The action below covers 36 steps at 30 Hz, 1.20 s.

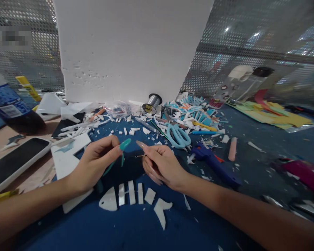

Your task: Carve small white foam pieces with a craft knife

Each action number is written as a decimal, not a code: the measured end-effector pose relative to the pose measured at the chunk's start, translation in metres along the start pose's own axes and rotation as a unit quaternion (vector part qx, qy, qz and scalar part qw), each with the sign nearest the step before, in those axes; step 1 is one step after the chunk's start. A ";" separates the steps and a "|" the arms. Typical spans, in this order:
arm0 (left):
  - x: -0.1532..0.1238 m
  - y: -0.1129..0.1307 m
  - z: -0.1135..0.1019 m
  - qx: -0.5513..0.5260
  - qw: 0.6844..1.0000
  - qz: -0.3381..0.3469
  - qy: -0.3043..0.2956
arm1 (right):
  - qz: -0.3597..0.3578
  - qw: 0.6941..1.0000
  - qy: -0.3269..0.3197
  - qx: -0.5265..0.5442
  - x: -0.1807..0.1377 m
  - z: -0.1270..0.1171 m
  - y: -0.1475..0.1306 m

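My left hand (96, 158), its nails teal, is closed in a pinch of thumb and forefinger; whether anything sits between them I cannot make out. Facing it, my right hand (163, 165) pinches a small thin metal piece (139, 156) that points left. Below both hands lie white foam pieces laid out like a fish skeleton: a head (110, 200) with a small hole, several pieces such as a narrow strip (131, 192) and a squarish block (150, 196), and a forked tail (161, 209). Two of the strips appear joined by a thin link.
Behind my hands are a wire spool (153, 103), light-blue scissors (178, 135) and heaped foam scraps (191, 108). A blue glue gun (216, 165) lies right, a phone (18, 164) left. A dark drink bottle (13, 104) stands far left. A white foam board (136, 48) rises behind.
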<state>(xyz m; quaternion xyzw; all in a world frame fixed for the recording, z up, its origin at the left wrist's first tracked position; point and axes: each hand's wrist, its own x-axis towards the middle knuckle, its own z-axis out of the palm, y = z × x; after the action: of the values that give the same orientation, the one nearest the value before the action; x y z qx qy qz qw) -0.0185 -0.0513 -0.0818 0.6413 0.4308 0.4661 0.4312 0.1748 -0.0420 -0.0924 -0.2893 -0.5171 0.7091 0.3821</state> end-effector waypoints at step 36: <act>-0.007 0.004 0.007 0.313 0.927 0.201 -0.044 | -0.011 0.998 -0.023 0.050 0.001 0.002 -0.001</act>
<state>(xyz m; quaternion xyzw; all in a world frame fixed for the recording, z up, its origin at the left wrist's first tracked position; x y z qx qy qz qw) -0.0125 -0.0604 -0.0809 0.8368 0.3975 0.3556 0.1239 0.1727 -0.0418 -0.0907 -0.2477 -0.4926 0.7362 0.3924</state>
